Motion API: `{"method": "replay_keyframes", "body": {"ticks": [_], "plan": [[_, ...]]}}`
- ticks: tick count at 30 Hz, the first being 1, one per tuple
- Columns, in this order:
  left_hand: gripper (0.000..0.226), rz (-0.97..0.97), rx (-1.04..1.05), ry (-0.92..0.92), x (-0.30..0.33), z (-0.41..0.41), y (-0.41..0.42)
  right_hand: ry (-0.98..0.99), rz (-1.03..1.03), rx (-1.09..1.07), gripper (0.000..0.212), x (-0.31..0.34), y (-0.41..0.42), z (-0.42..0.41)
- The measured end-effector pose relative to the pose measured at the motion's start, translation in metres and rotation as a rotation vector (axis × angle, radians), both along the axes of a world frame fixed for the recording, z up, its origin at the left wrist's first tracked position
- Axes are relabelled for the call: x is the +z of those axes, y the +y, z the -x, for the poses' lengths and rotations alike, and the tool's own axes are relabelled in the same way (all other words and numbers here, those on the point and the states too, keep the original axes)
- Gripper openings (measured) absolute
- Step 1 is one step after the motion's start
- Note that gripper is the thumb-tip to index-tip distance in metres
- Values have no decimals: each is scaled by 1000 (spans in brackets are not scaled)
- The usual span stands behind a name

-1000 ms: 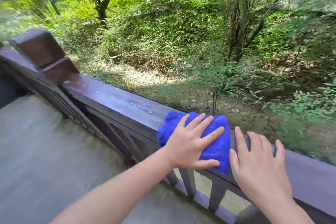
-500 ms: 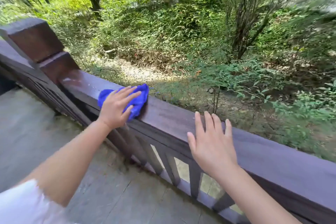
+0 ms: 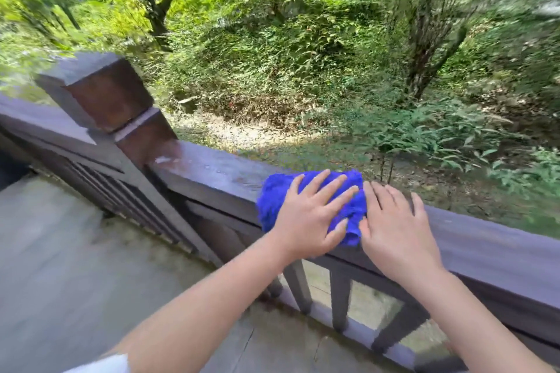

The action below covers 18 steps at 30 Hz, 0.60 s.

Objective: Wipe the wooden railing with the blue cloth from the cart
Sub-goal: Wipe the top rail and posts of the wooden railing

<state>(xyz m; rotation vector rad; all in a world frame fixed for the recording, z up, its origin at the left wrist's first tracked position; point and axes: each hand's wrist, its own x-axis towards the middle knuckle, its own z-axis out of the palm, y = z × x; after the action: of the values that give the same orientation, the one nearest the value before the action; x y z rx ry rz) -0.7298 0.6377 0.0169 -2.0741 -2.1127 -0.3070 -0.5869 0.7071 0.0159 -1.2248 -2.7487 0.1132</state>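
The bunched, fluffy blue cloth point(image 3: 306, 200) lies on the flat top of the dark brown wooden railing point(image 3: 485, 251), a little way right of the square wooden corner post point(image 3: 103, 94). The left hand point(image 3: 313, 215) lies flat over it, fingers spread, palm pressing down rather than pinching. The right hand point(image 3: 397, 227) rests open on the bare rail just beside it, fingers splayed, its inner edge touching the cloth's right side.

That cloth looks soft and light, a plush thing that would crumple and ride up if dragged by 1 corner; a broad palm on top, as here, seems the sensible hold. The rail top near the post shows a wet-looking sheen, so I would guess the cloth slides easily there.

Around them: slim wooden balusters point(image 3: 339, 297) under the rail, a grey paved floor point(image 3: 75, 266) on this side, and a green bank of shrubs point(image 3: 272, 54) beyond. The post blocks any stroke going left, and the right hand sits squarely in the path of a stroke going right. No cart is in view.
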Motion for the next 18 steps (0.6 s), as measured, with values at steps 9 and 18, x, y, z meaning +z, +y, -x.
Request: {"method": "replay_keyframes", "body": {"ticks": [9,18], "plan": [[54,-75,-37,41,-9,80,-15,-42,2,33,68,10,-18,66],[54,-59,-29,96,-6,168,-40,-99,72,47,69,13,-20,92]]}}
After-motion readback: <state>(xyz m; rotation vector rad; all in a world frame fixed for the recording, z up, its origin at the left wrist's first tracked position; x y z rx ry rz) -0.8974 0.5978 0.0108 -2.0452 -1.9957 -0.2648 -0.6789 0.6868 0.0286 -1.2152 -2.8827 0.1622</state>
